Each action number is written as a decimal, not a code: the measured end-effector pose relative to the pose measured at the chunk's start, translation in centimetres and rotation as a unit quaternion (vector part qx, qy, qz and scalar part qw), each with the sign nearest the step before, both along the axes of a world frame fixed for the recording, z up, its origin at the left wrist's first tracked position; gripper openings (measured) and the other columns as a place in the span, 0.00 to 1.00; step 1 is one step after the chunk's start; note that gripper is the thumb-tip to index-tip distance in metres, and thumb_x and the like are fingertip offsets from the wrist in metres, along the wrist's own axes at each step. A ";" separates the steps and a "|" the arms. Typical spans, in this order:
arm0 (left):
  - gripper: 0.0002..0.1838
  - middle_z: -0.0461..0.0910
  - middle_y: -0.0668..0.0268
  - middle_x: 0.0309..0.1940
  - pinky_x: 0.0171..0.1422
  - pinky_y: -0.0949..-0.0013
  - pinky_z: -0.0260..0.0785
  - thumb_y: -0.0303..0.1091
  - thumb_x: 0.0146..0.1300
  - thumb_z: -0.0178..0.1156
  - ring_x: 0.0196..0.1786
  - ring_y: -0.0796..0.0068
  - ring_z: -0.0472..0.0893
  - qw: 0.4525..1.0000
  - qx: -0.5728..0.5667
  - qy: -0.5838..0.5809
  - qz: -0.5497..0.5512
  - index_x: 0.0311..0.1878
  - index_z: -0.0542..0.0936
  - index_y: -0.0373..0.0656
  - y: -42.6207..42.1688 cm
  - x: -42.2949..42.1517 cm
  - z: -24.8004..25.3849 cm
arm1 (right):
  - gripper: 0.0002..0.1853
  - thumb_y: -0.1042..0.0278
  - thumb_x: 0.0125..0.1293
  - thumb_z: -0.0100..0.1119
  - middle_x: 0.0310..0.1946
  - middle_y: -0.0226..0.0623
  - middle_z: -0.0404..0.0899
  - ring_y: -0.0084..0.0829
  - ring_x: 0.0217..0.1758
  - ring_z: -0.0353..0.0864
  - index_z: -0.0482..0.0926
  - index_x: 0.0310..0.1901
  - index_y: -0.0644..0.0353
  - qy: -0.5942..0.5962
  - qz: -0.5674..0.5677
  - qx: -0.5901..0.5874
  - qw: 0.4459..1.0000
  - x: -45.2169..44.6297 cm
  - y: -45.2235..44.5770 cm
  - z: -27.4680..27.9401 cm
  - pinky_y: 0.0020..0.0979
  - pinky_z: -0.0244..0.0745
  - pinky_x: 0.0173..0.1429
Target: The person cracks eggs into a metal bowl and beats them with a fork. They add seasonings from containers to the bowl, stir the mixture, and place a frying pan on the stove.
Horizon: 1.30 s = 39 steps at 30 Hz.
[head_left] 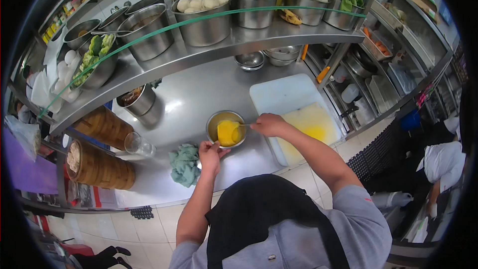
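Observation:
On the steel counter stands a metal bowl [212,122] with bright yellow liquid [228,132] in it. My left hand [211,156] grips the bowl's near left rim, thumb at the edge. In my right hand [269,125] is the handle of a thin metal utensil [245,125], whose far end reaches into the bowl. Right of the bowl lies a white cutting board [279,91], with a yellow-stained translucent sheet [303,117] on it. A crumpled green cloth [184,165] rests left of my left hand.
Bamboo steamers [102,164] and a clear glass [139,144] stand at the left. A metal pot [139,100] sits behind them. Overhead, a steel shelf [209,50] carries several food containers. Another person [440,162] is at the far right.

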<state>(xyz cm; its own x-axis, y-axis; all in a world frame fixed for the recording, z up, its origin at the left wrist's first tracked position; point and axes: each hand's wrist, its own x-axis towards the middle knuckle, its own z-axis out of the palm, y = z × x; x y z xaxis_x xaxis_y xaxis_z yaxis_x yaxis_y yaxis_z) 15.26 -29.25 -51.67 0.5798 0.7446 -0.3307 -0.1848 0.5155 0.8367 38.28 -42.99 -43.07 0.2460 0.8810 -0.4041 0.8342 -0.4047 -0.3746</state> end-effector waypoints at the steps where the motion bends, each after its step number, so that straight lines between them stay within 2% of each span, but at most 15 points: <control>1: 0.09 0.73 0.58 0.34 0.43 0.52 0.88 0.20 0.70 0.55 0.32 0.64 0.82 1.000 -0.007 0.005 0.001 0.39 0.65 0.39 0.0 -0.1 0.0 | 0.30 0.42 0.75 0.47 0.36 0.53 0.85 0.51 0.43 0.85 0.86 0.38 0.66 -0.046 -0.035 0.010 0.998 -0.3 -0.2 0.1 0.49 0.78 0.52; 4: 0.09 0.73 0.58 0.34 0.43 0.53 0.88 0.20 0.70 0.56 0.31 0.63 0.82 1.000 0.012 -0.004 0.002 0.39 0.65 0.39 -0.1 0.1 0.2 | 0.28 0.44 0.75 0.47 0.36 0.50 0.86 0.49 0.45 0.86 0.87 0.40 0.63 0.048 0.024 -0.028 0.998 0.0 0.4 1.5 0.48 0.79 0.54; 8: 0.09 0.72 0.58 0.34 0.43 0.54 0.88 0.20 0.70 0.56 0.33 0.63 0.82 1.000 -0.002 -0.001 -0.001 0.39 0.65 0.39 0.0 -0.1 -0.4 | 0.29 0.43 0.75 0.47 0.36 0.53 0.85 0.50 0.44 0.85 0.86 0.39 0.64 -0.030 -0.044 -0.018 0.998 -0.4 0.1 0.4 0.49 0.78 0.52; 10: 0.09 0.72 0.58 0.34 0.43 0.54 0.88 0.20 0.70 0.56 0.33 0.62 0.83 1.000 0.019 -0.001 -0.010 0.39 0.65 0.39 0.2 -0.1 -0.3 | 0.28 0.42 0.74 0.47 0.37 0.49 0.86 0.47 0.45 0.86 0.87 0.39 0.61 0.029 0.054 -0.003 0.998 0.3 0.6 0.2 0.47 0.79 0.53; 11: 0.09 0.72 0.58 0.34 0.43 0.54 0.88 0.20 0.70 0.56 0.33 0.62 0.83 1.000 0.018 -0.001 -0.009 0.39 0.65 0.39 0.3 0.0 -0.4 | 0.28 0.42 0.74 0.47 0.37 0.49 0.86 0.47 0.45 0.86 0.87 0.39 0.61 0.028 0.055 -0.004 0.998 0.2 0.6 -0.2 0.47 0.79 0.53; 13: 0.09 0.73 0.58 0.34 0.43 0.54 0.88 0.20 0.70 0.56 0.35 0.62 0.83 1.000 -0.011 0.001 -0.002 0.38 0.65 0.40 0.1 -0.1 -0.1 | 0.29 0.42 0.74 0.48 0.36 0.51 0.85 0.48 0.43 0.86 0.87 0.39 0.62 -0.011 -0.046 -0.021 0.999 -0.5 0.2 -0.6 0.48 0.78 0.52; 16: 0.09 0.74 0.58 0.35 0.44 0.54 0.88 0.20 0.70 0.56 0.35 0.63 0.83 1.000 0.016 0.002 -0.012 0.39 0.65 0.40 0.3 0.0 0.2 | 0.28 0.42 0.74 0.48 0.37 0.48 0.86 0.47 0.43 0.86 0.87 0.39 0.61 0.071 -0.034 0.014 0.997 0.4 0.6 -1.1 0.47 0.79 0.52; 20: 0.08 0.74 0.59 0.35 0.44 0.54 0.88 0.20 0.70 0.55 0.34 0.64 0.83 1.000 0.009 0.016 -0.014 0.39 0.65 0.40 0.5 -0.1 0.2 | 0.29 0.42 0.74 0.49 0.37 0.50 0.85 0.48 0.42 0.86 0.87 0.38 0.63 0.003 -0.051 -0.002 0.999 -0.5 0.3 -0.5 0.48 0.78 0.51; 23: 0.08 0.73 0.60 0.34 0.44 0.54 0.86 0.21 0.71 0.55 0.32 0.67 0.79 1.000 0.003 0.017 -0.019 0.39 0.65 0.42 0.7 -0.2 0.4 | 0.29 0.41 0.73 0.50 0.36 0.51 0.86 0.48 0.43 0.86 0.87 0.38 0.63 0.098 -0.080 0.005 0.992 -0.3 0.5 -0.3 0.47 0.78 0.52; 25: 0.09 0.74 0.61 0.35 0.43 0.57 0.86 0.22 0.69 0.58 0.38 0.66 0.83 0.999 -0.013 0.033 -0.038 0.39 0.66 0.41 1.0 -0.5 -0.6 | 0.30 0.42 0.71 0.53 0.28 0.53 0.82 0.49 0.34 0.84 0.85 0.32 0.68 0.024 -0.051 0.026 0.998 -0.8 0.0 -1.5 0.48 0.77 0.45; 29: 0.08 0.75 0.63 0.36 0.46 0.57 0.84 0.24 0.68 0.59 0.42 0.70 0.81 0.995 0.003 0.084 -0.058 0.39 0.68 0.43 1.5 -0.3 -1.4 | 0.30 0.42 0.71 0.53 0.28 0.53 0.83 0.50 0.33 0.83 0.85 0.33 0.67 0.105 -0.055 0.055 0.991 -1.4 -0.5 -1.3 0.47 0.78 0.45; 31: 0.04 0.76 0.65 0.38 0.48 0.57 0.81 0.27 0.68 0.58 0.43 0.72 0.79 0.998 -0.027 0.042 -0.038 0.40 0.71 0.44 1.4 0.0 -0.3 | 0.32 0.40 0.69 0.54 0.27 0.52 0.82 0.47 0.31 0.82 0.85 0.32 0.68 0.082 -0.059 0.132 0.986 -2.0 -1.1 -3.3 0.45 0.79 0.42; 33: 0.02 0.76 0.65 0.39 0.46 0.58 0.79 0.30 0.69 0.57 0.41 0.71 0.78 0.993 0.003 0.084 -0.080 0.41 0.74 0.44 1.7 0.2 -0.6 | 0.31 0.39 0.68 0.58 0.24 0.48 0.81 0.41 0.30 0.83 0.85 0.37 0.69 0.203 -0.156 0.068 0.964 -3.1 -2.3 -2.3 0.44 0.79 0.37; 35: 0.03 0.76 0.65 0.37 0.44 0.60 0.78 0.29 0.68 0.57 0.41 0.71 0.78 0.990 0.018 0.072 -0.116 0.42 0.74 0.44 1.1 0.3 0.1 | 0.30 0.40 0.66 0.63 0.23 0.42 0.80 0.35 0.26 0.80 0.82 0.40 0.68 0.272 -0.234 0.160 0.920 -4.9 -5.1 -1.4 0.40 0.76 0.32; 39: 0.02 0.76 0.65 0.36 0.43 0.63 0.77 0.28 0.67 0.56 0.39 0.72 0.79 0.985 0.049 0.067 -0.151 0.42 0.74 0.43 -3.5 2.4 5.8 | 0.24 0.45 0.65 0.68 0.33 0.38 0.80 0.25 0.31 0.77 0.76 0.38 0.63 0.329 -0.232 0.270 0.875 -6.1 -11.5 0.5 0.33 0.71 0.31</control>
